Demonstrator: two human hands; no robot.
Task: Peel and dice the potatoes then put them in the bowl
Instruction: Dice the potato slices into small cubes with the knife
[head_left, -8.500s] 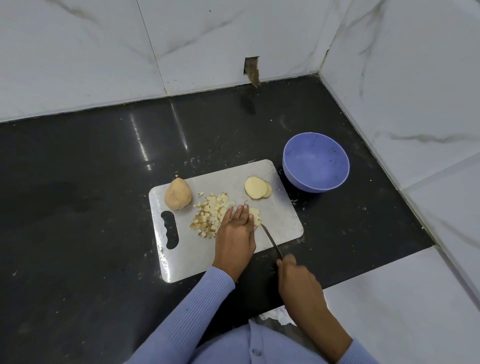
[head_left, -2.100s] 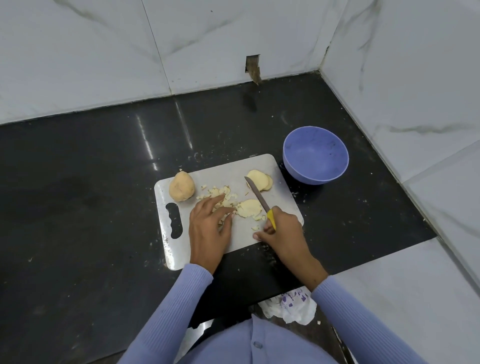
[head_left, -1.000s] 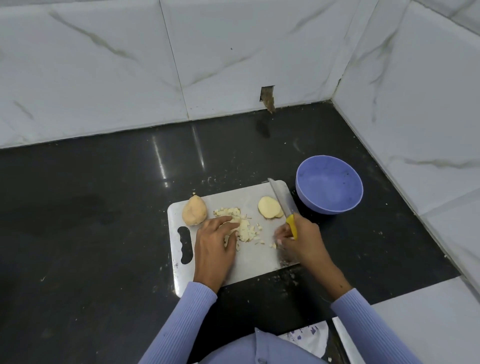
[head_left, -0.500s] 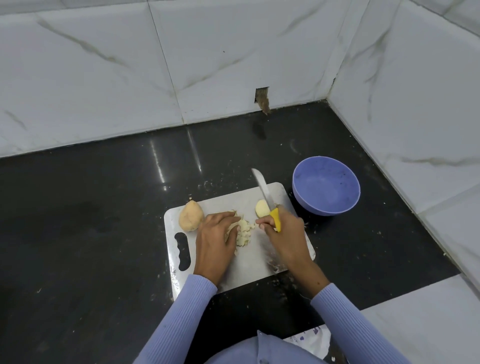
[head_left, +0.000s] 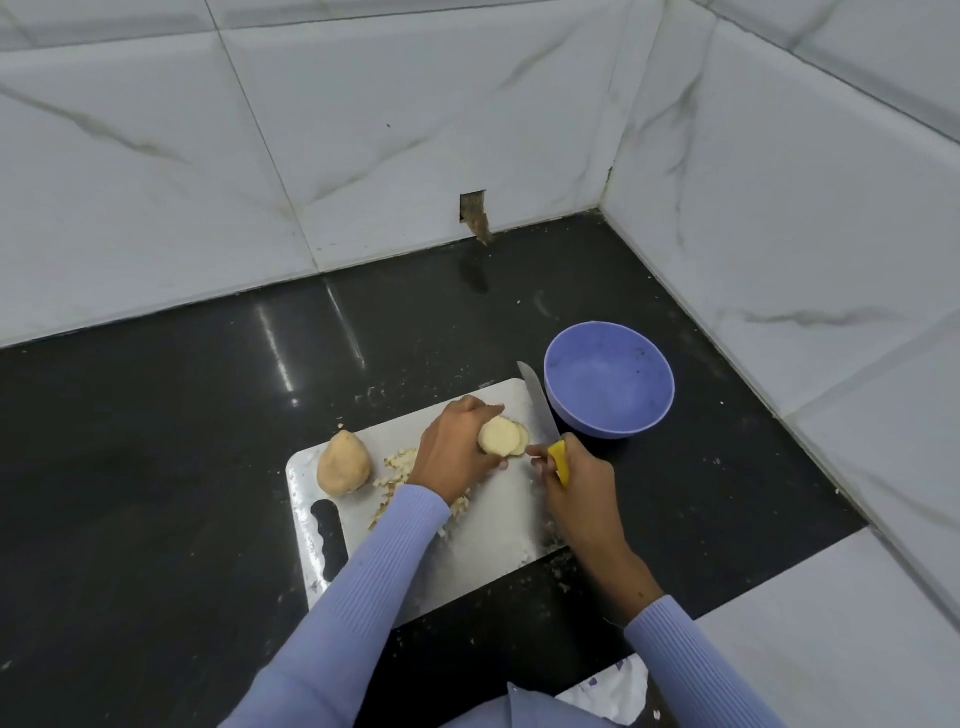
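Observation:
A white cutting board (head_left: 488, 540) lies on the black counter. My left hand (head_left: 454, 449) pinches two stacked potato slices (head_left: 501, 436) near the board's far right corner. My right hand (head_left: 579, 486) grips a yellow-handled knife (head_left: 543, 413), its blade pointing away toward the bowl. A peeled whole potato (head_left: 343, 464) sits at the board's far left. Diced potato (head_left: 400, 462) lies partly hidden under my left wrist. The purple bowl (head_left: 609, 378) stands empty just right of the board.
White marble-look tiled walls (head_left: 363, 130) close in the counter at the back and right. A white ledge (head_left: 831, 623) runs along the near right. A printed white cloth (head_left: 610, 693) lies at the counter's near edge.
My left hand left the diced pile and moved right to take hold of the potato slices. My right hand with the knife shifted a little to the right.

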